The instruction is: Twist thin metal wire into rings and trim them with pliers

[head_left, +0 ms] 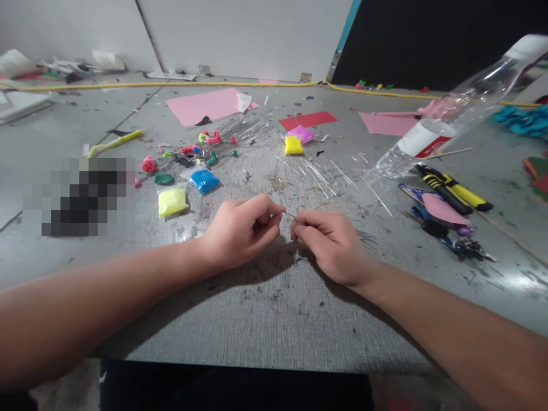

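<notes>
My left hand (240,229) and my right hand (329,244) rest on the grey table (274,319), knuckles facing each other. Both pinch a short thin wire (290,216) that spans the small gap between their fingertips. Just beyond the hands lies a loose scatter of thin clear sticks (319,171). Left of my left hand sit small bags of clay: a pale yellow one (172,201) and a blue one (204,180).
A tilted clear plastic bottle (445,117) stands at the right, with yellow-and-black cutters (454,191) and pliers (445,228) below it. Pink paper (205,105), red paper (307,120), a yellow bag (293,145) and coloured clay bits (188,151) lie farther back. A yellow cable (171,84) runs along the far edge.
</notes>
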Demonstrator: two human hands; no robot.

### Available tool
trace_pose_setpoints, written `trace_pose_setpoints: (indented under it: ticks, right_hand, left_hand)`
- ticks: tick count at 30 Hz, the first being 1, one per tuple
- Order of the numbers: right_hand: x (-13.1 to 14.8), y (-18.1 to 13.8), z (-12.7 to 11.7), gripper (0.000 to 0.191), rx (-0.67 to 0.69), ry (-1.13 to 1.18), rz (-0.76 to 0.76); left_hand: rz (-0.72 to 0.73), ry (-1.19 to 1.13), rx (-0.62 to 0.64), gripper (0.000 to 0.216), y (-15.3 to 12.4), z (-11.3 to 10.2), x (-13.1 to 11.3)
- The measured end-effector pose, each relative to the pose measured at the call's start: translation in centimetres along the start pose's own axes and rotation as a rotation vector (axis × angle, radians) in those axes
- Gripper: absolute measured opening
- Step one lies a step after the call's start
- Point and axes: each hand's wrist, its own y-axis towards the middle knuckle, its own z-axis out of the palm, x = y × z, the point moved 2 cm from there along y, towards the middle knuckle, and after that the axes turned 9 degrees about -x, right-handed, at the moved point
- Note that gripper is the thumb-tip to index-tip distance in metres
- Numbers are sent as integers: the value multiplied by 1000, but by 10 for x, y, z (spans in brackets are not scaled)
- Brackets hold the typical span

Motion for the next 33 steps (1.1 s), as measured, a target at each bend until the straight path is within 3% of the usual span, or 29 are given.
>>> trace_pose_setpoints:
  ticks: [13, 18, 21, 26, 30, 33]
  right_hand:
    - [-3, 9, -3, 31, -89, -397, -235]
    - [-9, 16, -7, 30, -52, -479, -263]
    - [-9, 18, -9, 27, -41, -444, -262]
    - [-13, 19, -8, 21, -82, -192, -18]
    - [-20, 17, -1, 17, -55, 274, 349]
    - [-19, 16, 1, 16, -86, 541, 458]
  left_hand:
    - [92, 67, 197, 25, 1, 6, 6]
    - [13, 125, 292, 28, 2, 8, 9]
    - [-131, 44, 288, 28, 2, 7, 11]
    - [-491, -337, 225, 21, 2, 9, 16]
    - [-673, -596, 186, 20, 3, 12, 20]
    - [-836, -808, 166, 17, 4, 13, 22]
